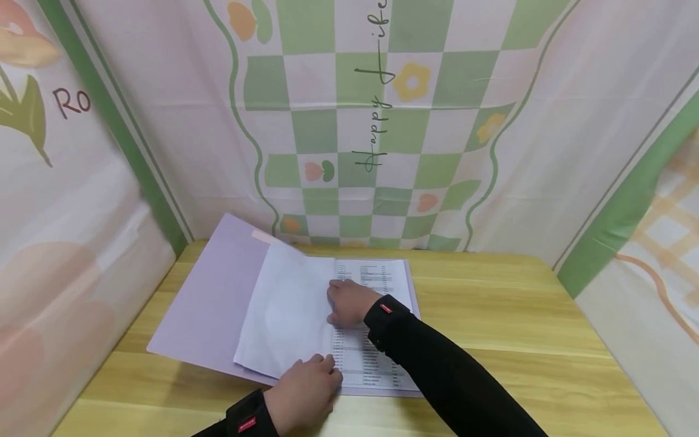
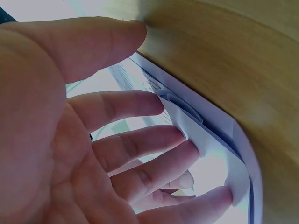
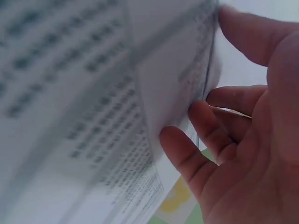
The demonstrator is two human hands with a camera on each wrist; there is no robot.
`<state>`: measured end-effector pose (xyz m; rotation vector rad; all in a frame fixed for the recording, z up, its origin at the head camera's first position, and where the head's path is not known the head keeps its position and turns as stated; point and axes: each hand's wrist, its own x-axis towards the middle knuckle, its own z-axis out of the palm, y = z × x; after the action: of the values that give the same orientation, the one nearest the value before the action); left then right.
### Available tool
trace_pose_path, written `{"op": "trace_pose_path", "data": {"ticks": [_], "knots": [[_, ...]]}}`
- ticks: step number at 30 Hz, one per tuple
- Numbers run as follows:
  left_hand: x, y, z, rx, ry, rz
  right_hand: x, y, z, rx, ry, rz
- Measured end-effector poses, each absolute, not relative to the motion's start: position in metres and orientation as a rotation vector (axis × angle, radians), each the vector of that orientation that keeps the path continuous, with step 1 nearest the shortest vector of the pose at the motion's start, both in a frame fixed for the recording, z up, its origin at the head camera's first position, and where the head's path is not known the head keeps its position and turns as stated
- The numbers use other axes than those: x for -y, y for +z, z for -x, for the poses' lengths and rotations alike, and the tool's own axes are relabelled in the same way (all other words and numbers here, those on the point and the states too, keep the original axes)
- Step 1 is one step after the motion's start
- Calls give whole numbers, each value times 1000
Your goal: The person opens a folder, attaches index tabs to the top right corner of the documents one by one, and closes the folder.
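Observation:
A light purple folder lies open on the table, its left cover tilted up off the surface. Inside it, a blank white page is turned to the left and a page printed with rows of text lies on the right. My right hand rests along the fold between them; its fingertips touch the sheet in the right wrist view. At the lower end of the fold is my left hand. Its spread, nearly straight fingers touch the paper near the folder's bottom edge in the left wrist view.
The folder stands on a light wooden table, whose surface extends to its right. Patterned cloth hangs behind the table and along both sides. A pale pink strip shows at the top of the left cover.

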<state>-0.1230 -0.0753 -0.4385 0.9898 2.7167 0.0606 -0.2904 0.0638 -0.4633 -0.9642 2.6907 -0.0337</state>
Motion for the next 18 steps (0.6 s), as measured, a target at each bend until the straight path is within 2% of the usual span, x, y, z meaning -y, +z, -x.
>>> {"op": "trace_pose_path", "data": {"ticks": [10,18], "knots": [[77,-436,126,-2706,33,-1041,-63,-470,323,-2731,-4,871],[79,-437,129,-2671,47,-1065,-59,-466,335,-2677,-34,801]]}}
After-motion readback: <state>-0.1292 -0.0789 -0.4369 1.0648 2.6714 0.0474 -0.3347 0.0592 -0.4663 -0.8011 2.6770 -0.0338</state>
